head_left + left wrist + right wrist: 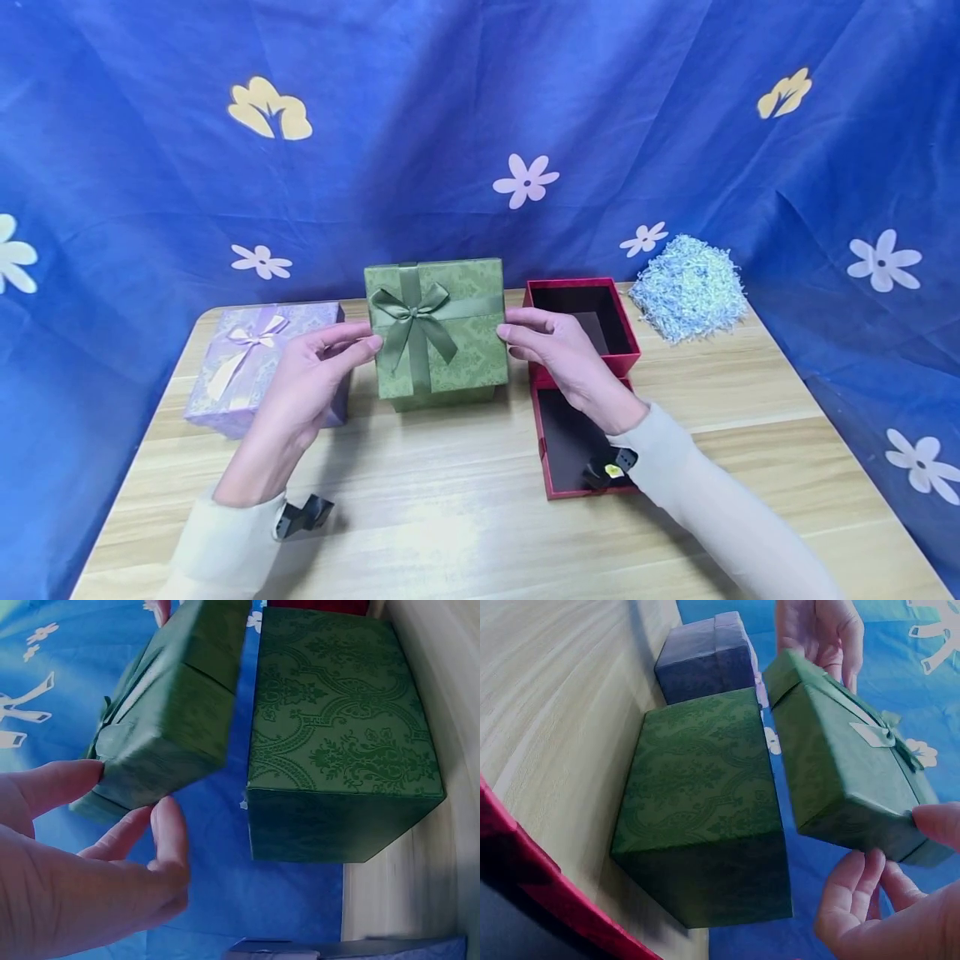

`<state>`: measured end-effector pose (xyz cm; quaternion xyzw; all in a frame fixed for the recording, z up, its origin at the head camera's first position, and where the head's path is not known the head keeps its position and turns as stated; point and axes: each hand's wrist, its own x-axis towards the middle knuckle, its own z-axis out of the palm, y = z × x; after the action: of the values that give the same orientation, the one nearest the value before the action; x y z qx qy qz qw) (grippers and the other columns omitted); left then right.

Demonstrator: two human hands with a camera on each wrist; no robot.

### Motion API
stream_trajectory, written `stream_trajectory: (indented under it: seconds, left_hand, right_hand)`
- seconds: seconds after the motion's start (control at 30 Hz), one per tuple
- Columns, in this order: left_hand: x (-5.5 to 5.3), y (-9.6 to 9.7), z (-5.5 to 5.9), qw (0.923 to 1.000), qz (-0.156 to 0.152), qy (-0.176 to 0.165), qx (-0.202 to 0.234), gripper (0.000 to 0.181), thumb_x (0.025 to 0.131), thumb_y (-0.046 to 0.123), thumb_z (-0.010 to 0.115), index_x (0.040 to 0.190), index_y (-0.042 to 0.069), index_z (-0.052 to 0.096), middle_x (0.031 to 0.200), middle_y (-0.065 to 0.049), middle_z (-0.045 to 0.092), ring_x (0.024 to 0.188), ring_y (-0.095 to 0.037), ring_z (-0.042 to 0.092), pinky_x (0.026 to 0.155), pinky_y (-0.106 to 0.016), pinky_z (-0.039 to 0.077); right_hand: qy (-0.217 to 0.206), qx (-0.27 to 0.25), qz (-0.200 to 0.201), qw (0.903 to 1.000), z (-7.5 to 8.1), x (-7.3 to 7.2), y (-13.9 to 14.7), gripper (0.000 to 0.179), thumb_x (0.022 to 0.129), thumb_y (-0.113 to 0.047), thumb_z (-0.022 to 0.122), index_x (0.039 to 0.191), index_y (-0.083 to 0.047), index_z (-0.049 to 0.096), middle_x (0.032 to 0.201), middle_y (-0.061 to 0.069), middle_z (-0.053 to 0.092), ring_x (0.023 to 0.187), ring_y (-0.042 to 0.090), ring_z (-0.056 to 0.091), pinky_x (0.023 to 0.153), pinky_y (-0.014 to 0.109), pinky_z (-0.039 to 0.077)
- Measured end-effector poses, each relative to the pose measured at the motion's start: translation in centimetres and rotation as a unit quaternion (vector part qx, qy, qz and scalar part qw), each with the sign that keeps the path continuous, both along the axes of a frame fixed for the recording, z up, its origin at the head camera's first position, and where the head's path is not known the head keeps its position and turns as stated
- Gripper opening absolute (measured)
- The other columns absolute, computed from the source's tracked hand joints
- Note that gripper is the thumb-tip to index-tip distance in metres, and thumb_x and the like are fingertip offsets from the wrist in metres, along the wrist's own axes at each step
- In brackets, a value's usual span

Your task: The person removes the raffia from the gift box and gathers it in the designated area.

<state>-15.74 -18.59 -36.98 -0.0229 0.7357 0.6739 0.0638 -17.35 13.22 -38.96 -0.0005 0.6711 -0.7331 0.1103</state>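
Note:
Between both hands a green patterned box lid with a ribbon bow is held tilted above its box. My left hand pinches the lid's left side, thumb in front and fingers behind. On the opposite side my right hand pinches it the same way. Below the lid stands the green box base, and both wrist views show a gap between lid and base. From the right wrist camera the lid hangs at a slant beside the base. The inside of the base is hidden.
A closed lilac gift box with a bow sits to the left, behind my left hand. On the right an open red box stands behind its upturned lid, under my right forearm. Light-blue shredded paper is heaped at the back right.

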Motion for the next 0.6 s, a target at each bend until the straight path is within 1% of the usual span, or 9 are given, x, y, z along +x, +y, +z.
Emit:
stream_trajectory:
  seconds: [0.07, 0.13, 0.2, 0.27, 0.33, 0.4, 0.5, 0.6]
  left_hand:
    - [0.4, -0.1, 0.2, 1.0, 0.001, 0.002, -0.008, 0.03, 0.103, 0.013, 0.078, 0.132, 0.005, 0.074, 0.119, 0.011, 0.07, 0.114, -0.01, 0.063, 0.099, -0.019, 0.049]
    - [0.7, -0.2, 0.5, 0.9998, 0.003, 0.007, -0.016, 0.032, 0.102, 0.014, 0.079, 0.132, 0.005, 0.074, 0.115, 0.011, 0.069, 0.111, -0.009, 0.062, 0.095, -0.019, 0.05]
    - [1.1, -0.3, 0.7, 0.9997, 0.001, 0.013, -0.022, 0.038, 0.102, 0.014, 0.08, 0.137, 0.001, 0.072, 0.109, 0.011, 0.069, 0.105, -0.008, 0.062, 0.088, -0.018, 0.052]
    - [1.4, -0.4, 1.0, 0.9996, -0.005, 0.016, -0.022, 0.046, 0.103, 0.014, 0.079, 0.142, -0.005, 0.066, 0.101, 0.012, 0.07, 0.096, -0.006, 0.062, 0.08, -0.017, 0.053]
    - [1.7, -0.4, 1.2, 0.9997, -0.015, 0.016, -0.012, 0.052, 0.103, 0.011, 0.078, 0.147, -0.011, 0.06, 0.093, 0.012, 0.072, 0.086, -0.004, 0.063, 0.073, -0.017, 0.053]
    - [1.9, -0.4, 1.3, 0.9996, -0.025, 0.015, 0.001, 0.054, 0.103, 0.008, 0.076, 0.149, -0.014, 0.056, 0.087, 0.01, 0.075, 0.077, -0.004, 0.064, 0.066, -0.018, 0.051]
    - [2.3, -0.4, 1.3, 0.999, -0.038, 0.016, 0.018, 0.054, 0.104, 0.004, 0.074, 0.15, -0.015, 0.053, 0.083, 0.005, 0.077, 0.067, -0.007, 0.064, 0.061, -0.019, 0.049]
    - [2.7, -0.5, 1.3, 0.9983, -0.051, 0.02, 0.023, 0.056, 0.104, 0.003, 0.074, 0.152, -0.015, 0.051, 0.084, 0.002, 0.079, 0.066, -0.01, 0.068, 0.063, -0.019, 0.05]
  right_hand:
    - [0.005, 0.011, 0.002, 0.9999, 0.1, 0.3, 0.1, 0.05, 0.099, -0.012, 0.078, 0.145, 0.004, 0.066, 0.124, 0.011, 0.077, 0.098, 0.018, 0.076, 0.094, 0.034, 0.06]
    - [0.016, 0.025, 0.005, 0.9996, 0.1, 0.6, 0.2, 0.051, 0.098, -0.012, 0.079, 0.145, 0.004, 0.066, 0.114, 0.009, 0.078, 0.092, 0.018, 0.076, 0.09, 0.035, 0.062]
    - [0.025, 0.034, 0.007, 0.9991, 0.2, 0.9, 0.4, 0.053, 0.097, -0.012, 0.081, 0.145, 0.004, 0.066, 0.104, 0.007, 0.078, 0.083, 0.016, 0.075, 0.085, 0.035, 0.063]
    - [0.029, 0.032, 0.01, 0.999, 0.4, 1.2, 0.5, 0.055, 0.096, -0.011, 0.082, 0.146, 0.004, 0.066, 0.094, 0.006, 0.076, 0.075, 0.013, 0.071, 0.077, 0.033, 0.063]
    - [0.03, 0.024, 0.018, 0.9991, 0.6, 1.4, 0.6, 0.056, 0.097, -0.01, 0.081, 0.148, 0.004, 0.063, 0.091, 0.006, 0.076, 0.068, 0.012, 0.069, 0.069, 0.03, 0.062]
    - [0.024, 0.014, 0.027, 0.9992, 0.7, 1.7, 0.7, 0.058, 0.098, -0.01, 0.08, 0.151, 0.003, 0.061, 0.089, 0.009, 0.078, 0.064, 0.012, 0.067, 0.061, 0.025, 0.059]
    - [0.02, 0.005, 0.04, 0.999, 0.7, 2.0, 0.9, 0.059, 0.1, -0.009, 0.078, 0.155, 0.003, 0.057, 0.093, 0.012, 0.08, 0.067, 0.013, 0.073, 0.057, 0.023, 0.056]
    - [0.019, -0.005, 0.048, 0.9987, 0.5, 2.4, 1.0, 0.062, 0.101, -0.007, 0.075, 0.158, 0.003, 0.053, 0.097, 0.014, 0.081, 0.076, 0.016, 0.079, 0.058, 0.024, 0.057]
